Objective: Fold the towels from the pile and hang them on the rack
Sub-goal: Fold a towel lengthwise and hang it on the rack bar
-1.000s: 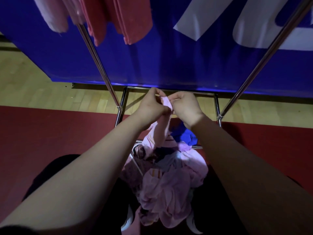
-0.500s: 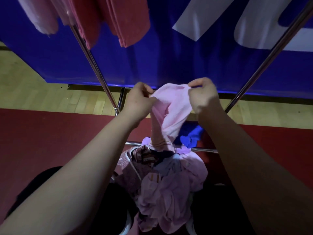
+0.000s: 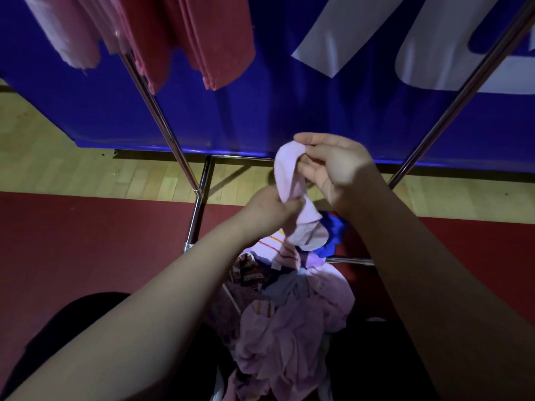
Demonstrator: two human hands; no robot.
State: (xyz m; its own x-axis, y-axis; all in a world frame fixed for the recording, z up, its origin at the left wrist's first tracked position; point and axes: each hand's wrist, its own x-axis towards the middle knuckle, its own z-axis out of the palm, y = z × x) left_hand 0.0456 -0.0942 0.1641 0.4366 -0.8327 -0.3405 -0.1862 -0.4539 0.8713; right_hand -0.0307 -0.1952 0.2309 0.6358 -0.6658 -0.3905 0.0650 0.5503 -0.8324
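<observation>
Above the crumpled pink cloth pile (image 3: 289, 328), a pale pink terry towel (image 3: 291, 195) was gripped by the left hand (image 3: 267, 211) and right hand (image 3: 338, 169); corners should be matched first.

Pale pink towel (image 3: 292, 195), red hung towels (image 3: 197, 39), blue banner (image 3: 260, 111), lilac-and-patterned pile (image 3: 289, 328), chrome rack (image 3: 162, 120).

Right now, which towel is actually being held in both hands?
The small pale pink towel, pinched between left hand and right hand. The red towels hang on the rack; the rest lie in the pile.
</observation>
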